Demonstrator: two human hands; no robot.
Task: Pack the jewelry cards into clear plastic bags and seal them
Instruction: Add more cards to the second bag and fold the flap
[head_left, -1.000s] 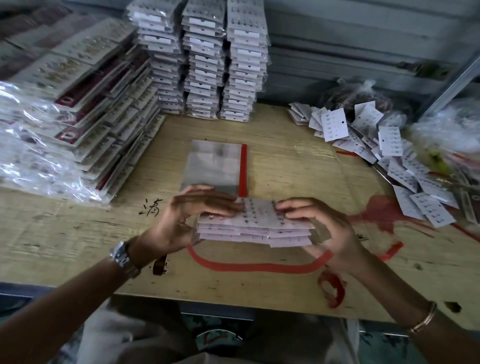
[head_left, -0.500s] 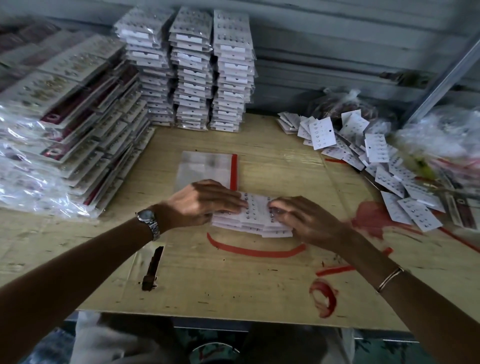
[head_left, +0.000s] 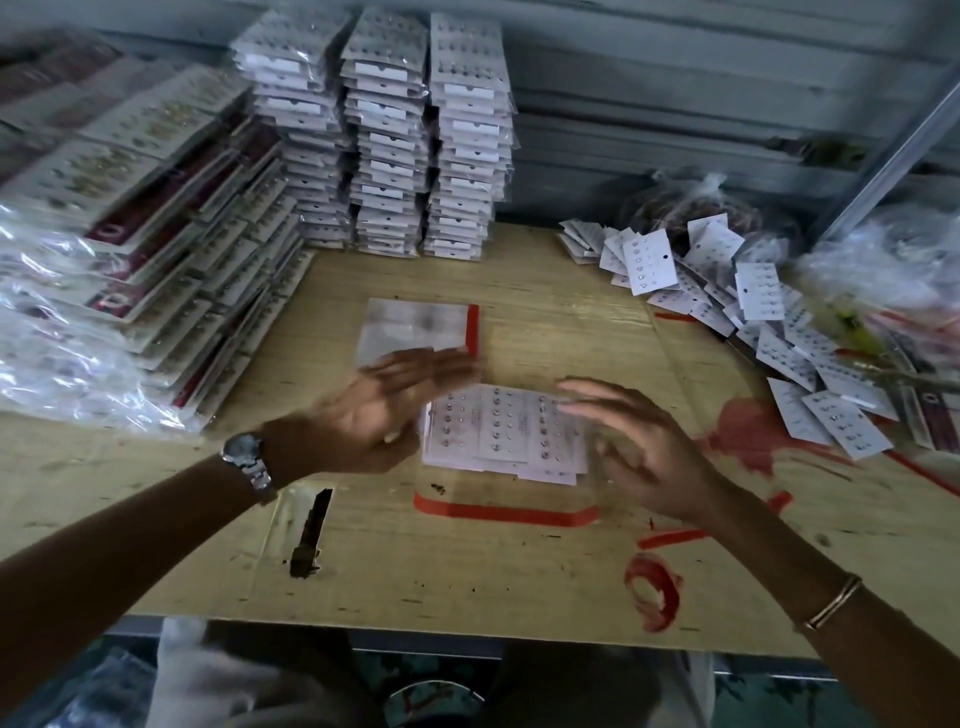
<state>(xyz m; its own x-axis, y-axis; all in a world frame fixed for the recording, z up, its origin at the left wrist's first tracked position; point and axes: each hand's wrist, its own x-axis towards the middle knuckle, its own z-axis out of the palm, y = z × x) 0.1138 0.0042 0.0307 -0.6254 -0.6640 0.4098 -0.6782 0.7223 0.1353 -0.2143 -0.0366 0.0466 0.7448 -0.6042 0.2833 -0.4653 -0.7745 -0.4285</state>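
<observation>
Scuffed yellow plywood table (head_left: 519, 561) carries a small pile of white studded jewelry cards (head_left: 498, 434) at centre. Blurred left hand (head_left: 374, 415) and right hand (head_left: 639, 452) flank it, fingers spread, grasping nothing. Clear red-edged plastic bags (head_left: 415, 327) lie at 11 o'clock.

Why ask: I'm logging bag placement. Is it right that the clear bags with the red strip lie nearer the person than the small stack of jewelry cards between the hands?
Not quite. The head view shows the clear bags lying beyond the stack of jewelry cards, farther from the person. The cards do sit between the left hand and right hand.
</observation>
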